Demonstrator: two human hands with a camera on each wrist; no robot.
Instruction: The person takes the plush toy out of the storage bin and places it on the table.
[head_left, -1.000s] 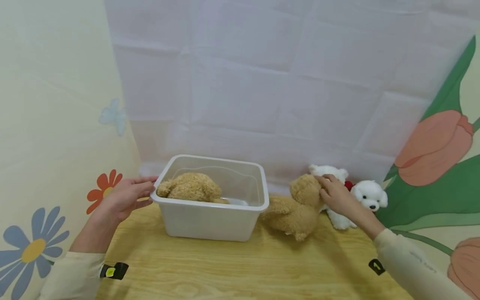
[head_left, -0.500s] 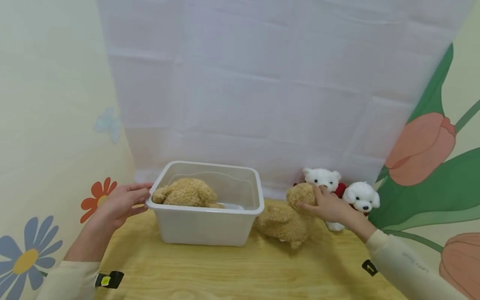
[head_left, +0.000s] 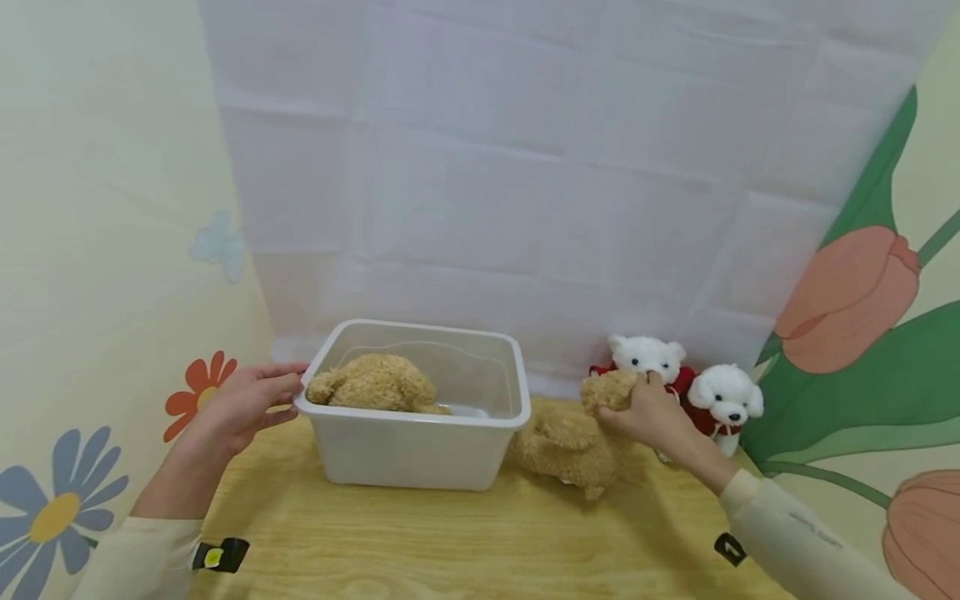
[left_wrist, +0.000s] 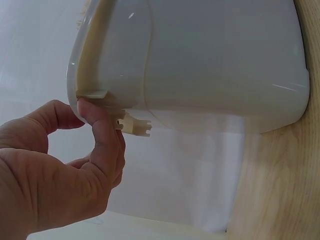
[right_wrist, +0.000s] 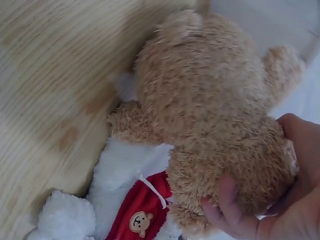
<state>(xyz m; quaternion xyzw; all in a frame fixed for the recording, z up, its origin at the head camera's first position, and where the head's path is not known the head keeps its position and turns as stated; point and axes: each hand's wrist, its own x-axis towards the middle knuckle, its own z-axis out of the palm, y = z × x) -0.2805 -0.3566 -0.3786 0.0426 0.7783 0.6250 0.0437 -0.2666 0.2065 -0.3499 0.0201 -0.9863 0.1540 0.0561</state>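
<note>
My left hand (head_left: 243,408) is at the left end of a white plastic bin (head_left: 408,454), its thumb and a finger pinching the rim (left_wrist: 82,60). Inside the bin a tan plush toy (head_left: 378,383) lies with its face out of sight. My right hand (head_left: 656,421) grips the head of a second tan plush toy (head_left: 566,446), right of the bin. In the right wrist view, the fingers (right_wrist: 227,200) and thumb press into that toy's fur from both sides; its back or belly faces the camera, I cannot tell which.
A white plush bear (head_left: 645,354) and a white plush dog (head_left: 725,396), both with red clothing, sit behind and right of the right hand. A white cloth (head_left: 480,208) hangs at the back. Everything stands on a wood-grain table (head_left: 420,542).
My right hand has come round the tan toy's head and tightened on it; the head looks more squeezed. My left hand stays at the bin's rim. The whole view has shifted slightly.
</note>
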